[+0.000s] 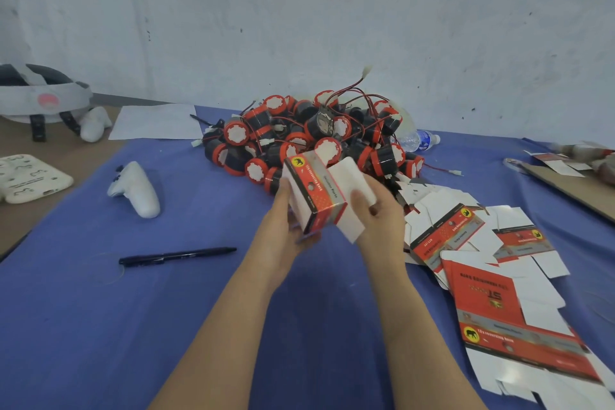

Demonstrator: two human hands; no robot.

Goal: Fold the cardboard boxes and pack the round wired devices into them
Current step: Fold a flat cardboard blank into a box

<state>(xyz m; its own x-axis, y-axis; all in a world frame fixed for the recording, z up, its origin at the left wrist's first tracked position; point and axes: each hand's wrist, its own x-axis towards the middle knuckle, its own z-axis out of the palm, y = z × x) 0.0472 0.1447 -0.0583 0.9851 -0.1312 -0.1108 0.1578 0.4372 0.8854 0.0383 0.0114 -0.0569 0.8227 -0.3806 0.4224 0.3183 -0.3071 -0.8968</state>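
Fingers [282,198] of the left hand [281,226] and right hand [377,216] curl round a half-folded box [321,195], its inside hidden, above the bench [199,309]; devices [299,136] piled behind.

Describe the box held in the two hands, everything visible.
The cardboard box is a small carton, partly folded into shape, held tilted above the blue cloth just in front of the pile of round wired devices. Its printed face is red and grey with a yellow round logo at one corner; its left side and an open flap are plain white. The left hand grips its left side, the right hand pinches the white flap.
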